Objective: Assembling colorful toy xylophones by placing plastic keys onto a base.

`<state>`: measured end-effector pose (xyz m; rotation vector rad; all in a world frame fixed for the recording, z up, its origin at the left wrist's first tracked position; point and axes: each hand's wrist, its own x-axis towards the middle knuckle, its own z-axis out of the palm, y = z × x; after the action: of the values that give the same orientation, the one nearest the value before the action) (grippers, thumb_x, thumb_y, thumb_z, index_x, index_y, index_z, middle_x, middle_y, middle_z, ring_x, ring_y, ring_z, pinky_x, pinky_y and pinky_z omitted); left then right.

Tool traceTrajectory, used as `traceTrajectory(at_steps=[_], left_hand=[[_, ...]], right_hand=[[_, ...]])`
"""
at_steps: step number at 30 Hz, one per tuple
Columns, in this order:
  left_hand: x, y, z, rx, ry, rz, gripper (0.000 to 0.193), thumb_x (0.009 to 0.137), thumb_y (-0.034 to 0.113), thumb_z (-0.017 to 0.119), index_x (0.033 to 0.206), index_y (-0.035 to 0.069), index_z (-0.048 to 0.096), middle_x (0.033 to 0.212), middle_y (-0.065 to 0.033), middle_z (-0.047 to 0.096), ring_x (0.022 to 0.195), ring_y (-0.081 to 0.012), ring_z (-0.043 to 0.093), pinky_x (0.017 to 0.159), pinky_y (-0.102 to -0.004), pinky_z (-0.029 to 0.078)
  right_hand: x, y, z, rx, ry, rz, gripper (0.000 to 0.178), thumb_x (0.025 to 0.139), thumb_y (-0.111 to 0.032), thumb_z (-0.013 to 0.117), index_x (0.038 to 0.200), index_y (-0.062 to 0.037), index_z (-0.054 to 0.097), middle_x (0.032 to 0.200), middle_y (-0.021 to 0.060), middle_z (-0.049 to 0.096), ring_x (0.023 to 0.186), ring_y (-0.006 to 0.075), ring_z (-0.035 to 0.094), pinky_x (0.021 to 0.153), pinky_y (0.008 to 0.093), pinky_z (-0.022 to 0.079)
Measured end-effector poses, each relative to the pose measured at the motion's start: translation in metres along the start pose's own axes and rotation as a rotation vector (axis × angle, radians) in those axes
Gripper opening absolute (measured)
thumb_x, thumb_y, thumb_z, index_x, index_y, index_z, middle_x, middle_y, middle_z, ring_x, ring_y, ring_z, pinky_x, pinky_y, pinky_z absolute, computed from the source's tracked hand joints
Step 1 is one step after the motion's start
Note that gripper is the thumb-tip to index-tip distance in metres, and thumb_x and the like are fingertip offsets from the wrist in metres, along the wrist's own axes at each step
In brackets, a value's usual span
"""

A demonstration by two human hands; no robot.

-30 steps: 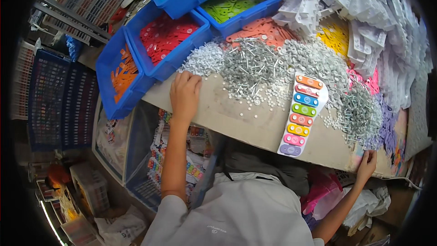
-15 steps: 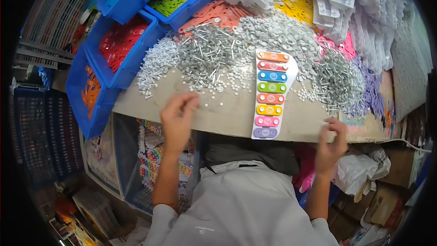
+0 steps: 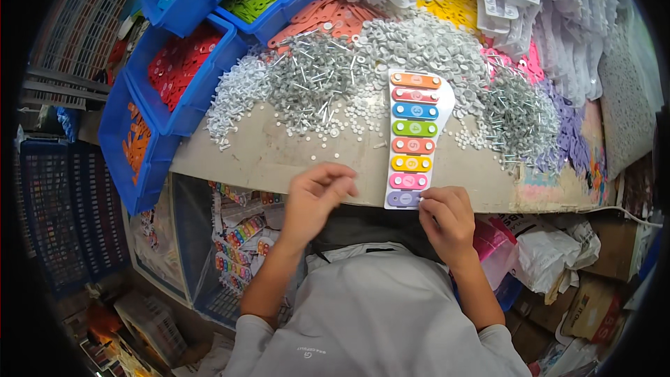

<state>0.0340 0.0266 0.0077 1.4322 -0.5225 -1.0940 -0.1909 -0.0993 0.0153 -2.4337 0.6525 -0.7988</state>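
Observation:
A white toy xylophone (image 3: 444, 101) with a column of coloured bars lies at the table's front edge. White round caps sit at the ends of its upper bars. My right hand (image 3: 449, 222) pinches a small white cap at the right end of the lowest bar, the purple bar (image 3: 403, 198). To the left of the toy, my left hand (image 3: 315, 199) hovers over the table edge, thumb and fingertips drawn together. Whatever may be between them is too small to make out.
Behind the toy are heaps of grey metal pins (image 3: 310, 84), white caps (image 3: 426, 45) and white pegs (image 3: 237, 91). Blue bins (image 3: 183, 115) of coloured bars stand at left. White toy bodies (image 3: 558, 7) pile up at back right. A crate (image 3: 188, 237) sits below the table.
My right hand has moved left from the table's right side to the purple bar. My left hand has come right and nearer me, toward the toy.

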Motion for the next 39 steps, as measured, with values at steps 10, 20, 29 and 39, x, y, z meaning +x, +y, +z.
traceTrajectory(at_steps=[10,20,29,39], left_hand=[[-0.004,-0.026,0.045,-0.212,-0.261,-0.162,0.010,0.096,0.005,0.067,0.104,0.000,0.068,0.083,-0.0071,0.073,0.068,-0.0045,0.060,0.058,-0.0181,0.043],[0.003,-0.004,0.051,0.489,-0.262,-0.106,0.067,0.097,0.021,0.069,0.146,-0.003,0.029,0.065,-0.0096,0.064,0.056,-0.0147,0.061,0.053,-0.0334,0.046],[0.002,-0.034,0.067,0.085,-0.218,-0.071,0.032,0.100,0.015,0.062,0.127,-0.001,0.054,0.063,0.0003,0.058,0.053,-0.0038,0.046,0.047,-0.0264,0.035],[-0.019,-0.046,0.055,0.072,-0.167,0.172,0.032,0.098,0.016,0.063,0.126,0.001,0.057,0.059,-0.0065,0.055,0.052,-0.0098,0.046,0.051,-0.0321,0.039]], right_hand=[[-0.008,0.000,0.001,0.539,-0.147,0.763,0.014,0.089,-0.001,0.072,0.094,-0.0045,0.059,0.082,0.0029,0.063,0.075,0.0081,0.057,0.064,0.0207,0.044],[0.010,0.018,-0.004,0.876,-0.410,0.976,0.025,0.097,-0.021,0.069,0.109,-0.0064,0.052,0.071,0.0025,0.064,0.050,0.0081,0.056,0.043,0.0202,0.037],[0.003,0.022,-0.005,0.834,-0.440,0.977,0.027,0.100,-0.024,0.063,0.118,-0.0065,0.054,0.070,0.0019,0.064,0.050,0.0105,0.059,0.043,0.0218,0.042],[0.001,0.007,-0.001,0.764,-0.376,0.779,0.039,0.098,-0.012,0.065,0.132,-0.0001,0.050,0.073,0.0007,0.061,0.053,0.0060,0.053,0.050,0.0210,0.044]])
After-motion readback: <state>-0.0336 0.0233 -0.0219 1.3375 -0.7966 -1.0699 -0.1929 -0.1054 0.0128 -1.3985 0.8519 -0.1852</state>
